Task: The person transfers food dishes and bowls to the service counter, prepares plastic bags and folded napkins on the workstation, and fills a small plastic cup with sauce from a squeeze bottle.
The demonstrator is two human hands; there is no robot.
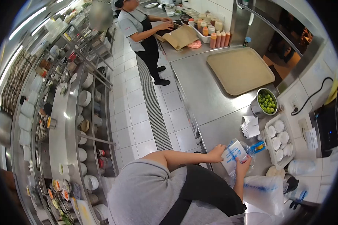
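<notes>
One white packet [233, 153] is clamped in the fingers of the left hand [216, 153] and right hand [244, 165]; loose papers [251, 126] lie beyond, right.

Tray [240, 71] on counter [195, 90], limes [266, 102] in a pot [256, 108] beside it, cups [279, 126] in basket [285, 162], right of packet [232, 156] in hands [216, 153]

1. Lower right of centre: the left hand [216, 153] and right hand [244, 165] hold a white packet [233, 153] with blue print.
2. Right: green fruit [267, 102] fills a metal pot [256, 108]; lower down, a white basket [269, 144] holds small cups [278, 126].
3. Upper right: a tan tray [240, 71] lies on a steel counter [201, 97].
4. Top centre: a co-worker [145, 39] stands beside a cardboard box [181, 36].
</notes>
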